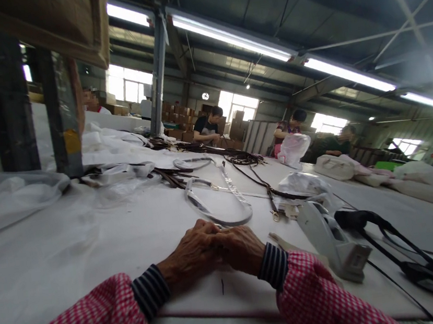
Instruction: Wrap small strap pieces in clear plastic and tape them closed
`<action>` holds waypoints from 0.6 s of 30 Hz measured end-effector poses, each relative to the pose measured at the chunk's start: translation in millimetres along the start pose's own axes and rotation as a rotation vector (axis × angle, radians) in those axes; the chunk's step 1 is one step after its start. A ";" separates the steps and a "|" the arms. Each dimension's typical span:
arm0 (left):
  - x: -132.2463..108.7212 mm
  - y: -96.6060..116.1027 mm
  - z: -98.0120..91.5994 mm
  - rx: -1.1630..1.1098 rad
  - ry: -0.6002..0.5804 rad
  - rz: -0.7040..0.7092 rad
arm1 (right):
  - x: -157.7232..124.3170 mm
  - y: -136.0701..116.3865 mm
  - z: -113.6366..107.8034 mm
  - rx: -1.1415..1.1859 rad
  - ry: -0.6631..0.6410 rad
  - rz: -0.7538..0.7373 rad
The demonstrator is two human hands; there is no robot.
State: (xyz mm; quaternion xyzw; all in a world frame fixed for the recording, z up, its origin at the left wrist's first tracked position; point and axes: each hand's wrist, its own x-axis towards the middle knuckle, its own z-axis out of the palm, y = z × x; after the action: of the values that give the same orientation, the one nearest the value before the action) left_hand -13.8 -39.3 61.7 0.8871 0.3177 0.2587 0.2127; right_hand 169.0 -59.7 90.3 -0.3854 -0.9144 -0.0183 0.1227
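Note:
My left hand [193, 251] and my right hand [242, 246] meet above the white table [106, 259], fingers curled in and pressed together. A grey strap [224, 222], partly covered in clear plastic film, curves over the table and runs up to my fingers. Both hands seem closed on its near end, though the knuckles hide the exact grip. Further along, the strap bends back in a loop, and a small metal buckle [215, 187] shows beside it.
A grey-white tape dispenser [332, 242] and a black headband-like device [405, 254] with a cable lie at the right. Dark brown straps [239, 155] spread across the far middle. Plastic film [11, 195] is heaped left near dark posts [62, 112]. Several people work beyond.

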 end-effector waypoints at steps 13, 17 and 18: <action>-0.8 -5.9 -15.2 -0.175 -0.093 -0.022 | -47.0 -26.2 28.9 -0.060 0.045 0.163; -0.8 -11.9 -18.2 -0.212 -0.136 -0.026 | -46.4 -27.7 30.5 -0.101 0.047 0.175; -0.5 -14.0 -16.8 -0.207 -0.133 -0.014 | -46.5 -27.0 30.9 -0.088 0.046 0.181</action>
State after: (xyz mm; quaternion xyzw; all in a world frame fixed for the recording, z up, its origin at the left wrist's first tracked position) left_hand -30.5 -26.2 66.9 0.8732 0.2809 0.2293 0.3257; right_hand 174.6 -107.3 51.0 -0.4710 -0.8710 -0.0560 0.1279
